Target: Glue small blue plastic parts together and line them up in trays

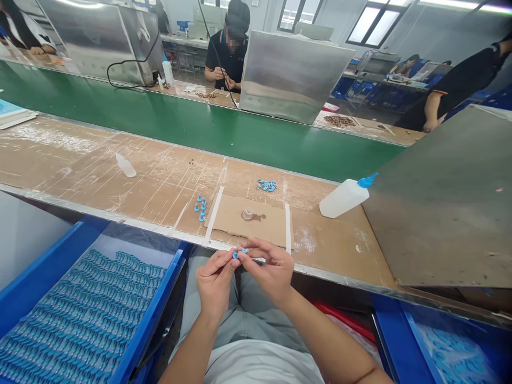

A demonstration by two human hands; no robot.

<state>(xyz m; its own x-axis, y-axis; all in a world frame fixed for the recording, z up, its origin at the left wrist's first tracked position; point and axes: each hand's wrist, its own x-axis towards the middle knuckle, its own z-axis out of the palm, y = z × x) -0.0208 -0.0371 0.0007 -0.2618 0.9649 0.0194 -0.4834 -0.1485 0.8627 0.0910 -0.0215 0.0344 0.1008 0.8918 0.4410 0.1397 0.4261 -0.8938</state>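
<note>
Just off the table's front edge, my left hand [218,274] and my right hand [270,266] meet fingertip to fingertip. Between them is a small blue plastic piece [235,255], pinched by the left fingers. A second blue bit [244,250] shows at the right fingertips; whether the two are joined I cannot tell. Beyond my hands a small clear cup [248,214] stands on a taped cardboard sheet [228,213], beside wet brown spots. Several blue pieces [202,208] stand upright left of the sheet. A heap of small blue parts [266,185] lies behind it.
A white bottle with a blue nozzle [344,198] leans at right, near a metal box [440,213]. A small squeeze bottle [126,166] lies at left. Blue crates flank me, the left crate [166,282] holding rows of blue parts. A green belt [180,122] runs behind; people sit opposite.
</note>
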